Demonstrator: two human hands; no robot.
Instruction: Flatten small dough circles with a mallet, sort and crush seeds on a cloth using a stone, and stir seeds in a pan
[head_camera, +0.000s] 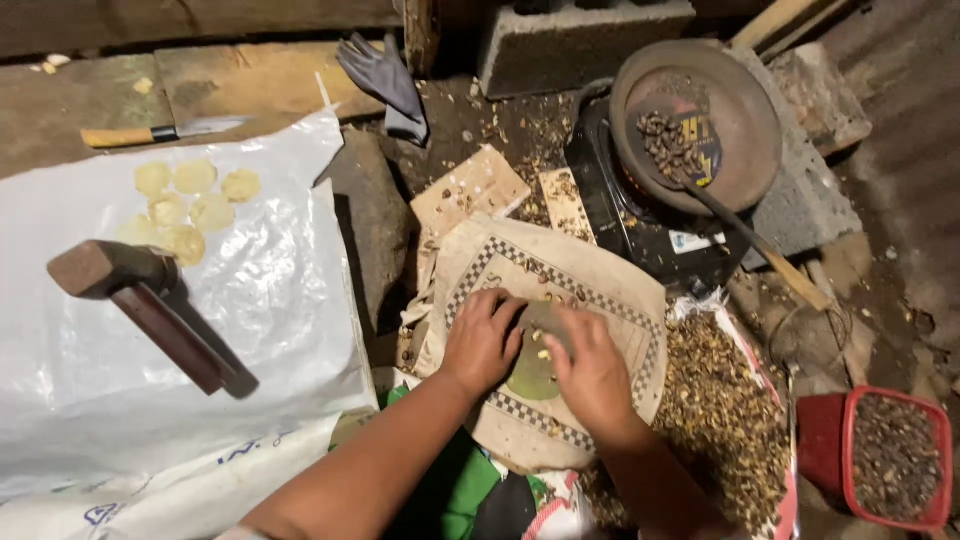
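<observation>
The fingers of the left hand (482, 340) are bent and close together, with the tips pressed down on the edge of a flat stone (538, 372). The right hand (592, 370) lies over the other side of the same stone, its fingers also curled; whether they pinch a seed I cannot tell. Between the two hands some small pale seeds (542, 345) lie on the stone. The stone sits on a worn cloth (590, 290) with a checked border, in front of the person.

To the right of the cloth there is a heap of brown shells (715, 410), and further right a red box (893, 457) with dark seeds inside. Behind the cloth a round pan (745, 120) stands on a black stove (625, 215); it holds dark roasted seeds, and a wooden spoon (760, 245) leans in it.

On the left a white plastic sheet (150, 360) is spread. On it lie a wooden mallet (140, 295) and some thin yellow discs (185, 205). Beyond the sheet there is a knife (160, 132) with a wooden handle, and a grey glove (385, 80).
</observation>
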